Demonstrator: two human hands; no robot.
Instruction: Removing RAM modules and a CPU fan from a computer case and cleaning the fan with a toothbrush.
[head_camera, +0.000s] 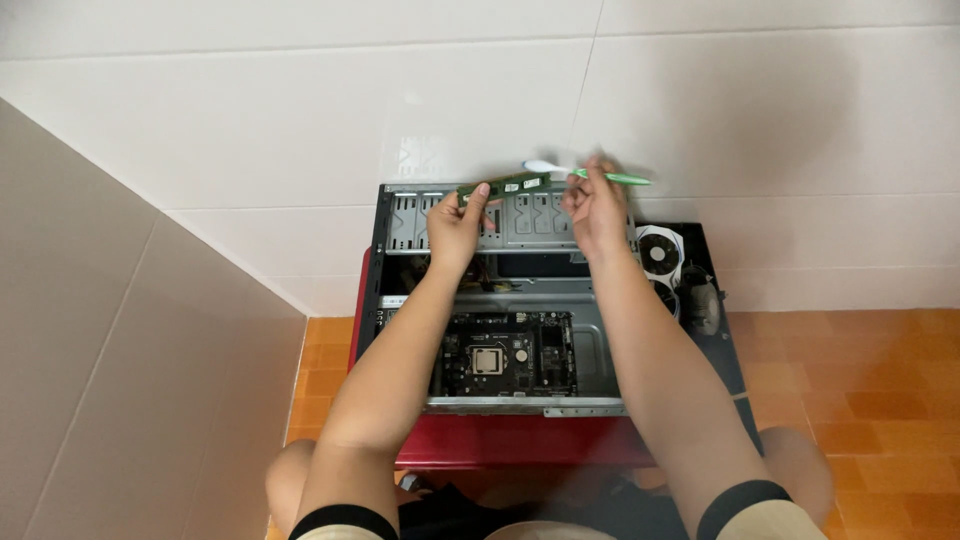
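Near the top centre of the frame, the left hand (455, 222) pinches a green memory stick (505, 185) by one end, while the right hand (597, 205) grips a green-handled toothbrush (585, 174), its head just beside the stick, above the open computer case (530, 300).

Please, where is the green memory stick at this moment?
In the head view, the green memory stick is held up by the left hand above the far end of the open computer case, just left of the toothbrush in the right hand.

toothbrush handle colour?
Green, with a white head; the toothbrush in the right hand shows in the head view.
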